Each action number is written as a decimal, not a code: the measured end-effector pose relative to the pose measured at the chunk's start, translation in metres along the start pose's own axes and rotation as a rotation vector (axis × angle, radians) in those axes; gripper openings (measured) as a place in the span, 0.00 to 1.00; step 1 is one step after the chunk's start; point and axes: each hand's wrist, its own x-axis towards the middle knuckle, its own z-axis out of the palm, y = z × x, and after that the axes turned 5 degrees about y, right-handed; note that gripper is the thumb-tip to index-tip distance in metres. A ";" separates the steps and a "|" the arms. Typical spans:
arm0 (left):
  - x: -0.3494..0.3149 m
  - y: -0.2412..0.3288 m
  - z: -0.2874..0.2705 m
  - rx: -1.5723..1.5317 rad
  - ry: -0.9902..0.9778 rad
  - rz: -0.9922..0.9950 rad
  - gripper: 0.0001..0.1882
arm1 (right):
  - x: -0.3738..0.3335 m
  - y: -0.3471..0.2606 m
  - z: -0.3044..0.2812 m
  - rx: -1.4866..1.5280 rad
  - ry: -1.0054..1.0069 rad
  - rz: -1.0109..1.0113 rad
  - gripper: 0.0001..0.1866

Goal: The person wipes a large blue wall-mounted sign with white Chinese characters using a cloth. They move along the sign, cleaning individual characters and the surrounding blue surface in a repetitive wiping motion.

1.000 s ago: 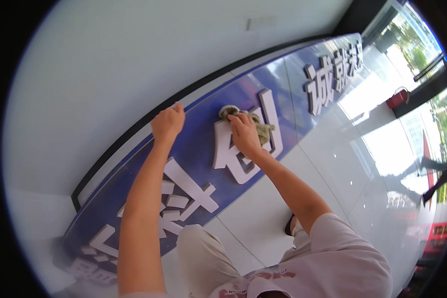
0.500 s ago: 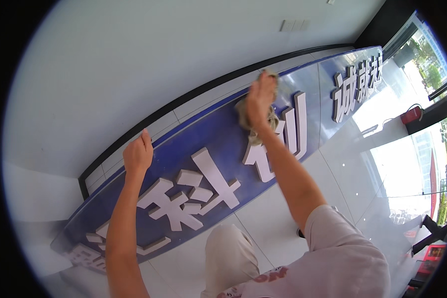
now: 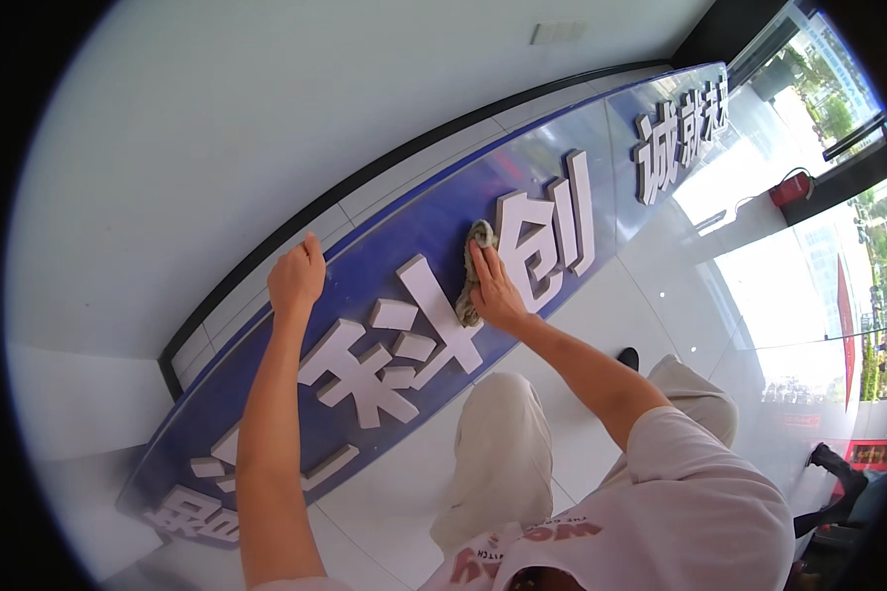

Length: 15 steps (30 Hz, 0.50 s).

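Note:
A long blue sign panel (image 3: 384,258) with raised white characters lies slantwise before me. My left hand (image 3: 297,278) is closed at its upper edge, thumb up; the curled fingers are partly hidden against the edge. Under my right hand (image 3: 498,291) a crumpled grey-green cloth (image 3: 480,236) is pressed to the blue face. The cloth lies between two large raised characters, a white character (image 3: 429,305) on its left and another white character (image 3: 574,212) on its right. The fingers of the right hand point up along the cloth.
A pale wall (image 3: 217,148) with a dark baseboard (image 3: 365,177) runs behind the panel. Grey floor tiles (image 3: 650,305) lie on the near side, by my legs. At the right are a red fire extinguisher (image 3: 790,187), a dark post and bright glass.
My right hand has swept the cloth down from the panel's upper edge to between the large characters. My left hand stays at the edge. The view has shifted slightly.

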 end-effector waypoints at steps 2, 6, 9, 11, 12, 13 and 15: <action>-0.001 0.003 0.003 0.003 -0.013 0.000 0.34 | 0.017 -0.010 -0.015 -0.025 0.137 -0.009 0.42; -0.004 0.009 0.001 0.032 -0.002 -0.006 0.34 | 0.089 -0.006 -0.029 -0.086 0.383 -0.084 0.41; -0.004 0.005 -0.001 0.050 -0.031 -0.037 0.34 | 0.065 -0.006 0.005 -0.185 0.404 -0.058 0.41; 0.000 0.012 0.001 0.079 -0.082 -0.052 0.33 | 0.027 0.002 0.027 -0.199 0.368 0.012 0.41; -0.001 0.015 0.003 0.094 -0.114 -0.059 0.33 | 0.007 0.004 0.038 -0.216 0.350 0.018 0.41; -0.003 0.013 0.001 0.102 -0.106 -0.068 0.33 | -0.013 0.001 0.052 -0.225 0.334 0.027 0.41; -0.002 0.009 0.002 0.090 -0.066 -0.092 0.32 | -0.030 -0.004 0.055 -0.171 0.295 0.051 0.40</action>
